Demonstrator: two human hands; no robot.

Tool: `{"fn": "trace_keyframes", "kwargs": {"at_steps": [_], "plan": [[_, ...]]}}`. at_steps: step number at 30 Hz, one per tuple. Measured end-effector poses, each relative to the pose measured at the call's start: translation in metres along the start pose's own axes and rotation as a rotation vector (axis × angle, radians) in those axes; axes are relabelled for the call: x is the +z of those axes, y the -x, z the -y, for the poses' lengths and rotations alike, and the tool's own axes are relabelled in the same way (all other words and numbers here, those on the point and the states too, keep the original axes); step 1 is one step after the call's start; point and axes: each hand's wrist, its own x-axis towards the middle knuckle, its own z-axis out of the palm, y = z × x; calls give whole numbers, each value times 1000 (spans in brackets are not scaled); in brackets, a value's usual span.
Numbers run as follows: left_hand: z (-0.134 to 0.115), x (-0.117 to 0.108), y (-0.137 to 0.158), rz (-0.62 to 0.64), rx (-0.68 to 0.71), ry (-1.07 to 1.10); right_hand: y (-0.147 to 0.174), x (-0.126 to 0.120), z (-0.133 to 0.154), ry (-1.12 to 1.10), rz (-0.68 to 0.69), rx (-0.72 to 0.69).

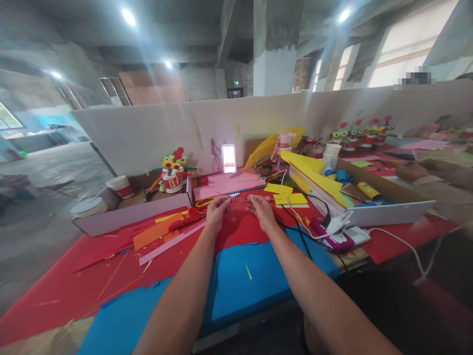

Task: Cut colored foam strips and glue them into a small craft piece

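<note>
Between my two hands stretches a thin, pale coil like a spring (240,199), held level above the red paper. My left hand (218,211) pinches its left end, with the fingertips pressed together. At the other end my right hand (261,209) closes its fingers on the coil. Just left of my left hand lie red-handled scissors (188,218) on paper strips. Small yellow paper pieces (291,197) lie beyond my right hand. A blue sheet (254,276) spreads beneath my forearms.
On the left, a box (136,212) holds a paper-cup figure (173,172). At right stands a box of coloured paper rolls (388,214), with a purple power strip (334,236) and cables before it. A co-worker's hand (408,171) is farther right.
</note>
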Motion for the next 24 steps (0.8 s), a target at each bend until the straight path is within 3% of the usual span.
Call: {"fn": "trace_keyframes", "kwargs": {"at_steps": [4, 7, 17, 24], "plan": [[1, 3, 3, 65, 14, -63, 9, 7, -1, -79, 124, 124], [1, 6, 5, 102, 26, -149, 12, 9, 0, -62, 204, 126], [0, 6, 5, 68, -150, 54, 12, 9, 2, -1, 188, -12], [2, 8, 5, 104, -66, -35, 20, 13, 7, 10, 260, 62]]}}
